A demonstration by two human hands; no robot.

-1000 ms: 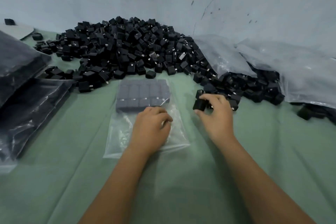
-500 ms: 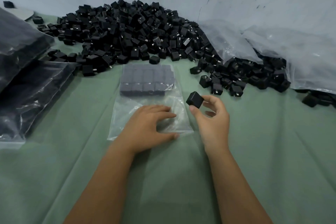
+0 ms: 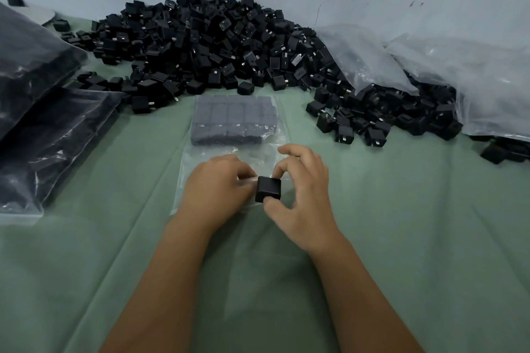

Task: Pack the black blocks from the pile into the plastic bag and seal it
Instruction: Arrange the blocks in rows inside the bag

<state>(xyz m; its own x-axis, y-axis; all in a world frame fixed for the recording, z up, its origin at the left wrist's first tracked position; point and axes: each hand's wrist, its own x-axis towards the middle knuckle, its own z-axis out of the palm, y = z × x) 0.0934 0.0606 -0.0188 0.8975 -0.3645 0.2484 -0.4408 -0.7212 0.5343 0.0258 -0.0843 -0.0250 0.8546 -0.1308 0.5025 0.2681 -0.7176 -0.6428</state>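
A clear plastic bag [image 3: 187,169] lies flat on the green cloth, with several black blocks [image 3: 232,119] packed in rows at its far end. My right hand [image 3: 301,195] pinches one black block [image 3: 268,189] between thumb and forefinger at the bag's near, open end. My left hand [image 3: 215,189] grips the bag's mouth edge right beside that block, fingers curled on the plastic. The big pile of loose black blocks [image 3: 206,43] rises behind the bag against the wall.
Filled dark bags [image 3: 43,123] are stacked at the left. Crumpled clear plastic bags [image 3: 459,71] lie at the right over more loose blocks [image 3: 381,120]. Green cloth [image 3: 430,223] covers the surface; a pale wall stands behind.
My right hand carried a block from the right-hand blocks down to the bag's mouth. My left hand shifted from resting flat on the bag to gripping its opening.
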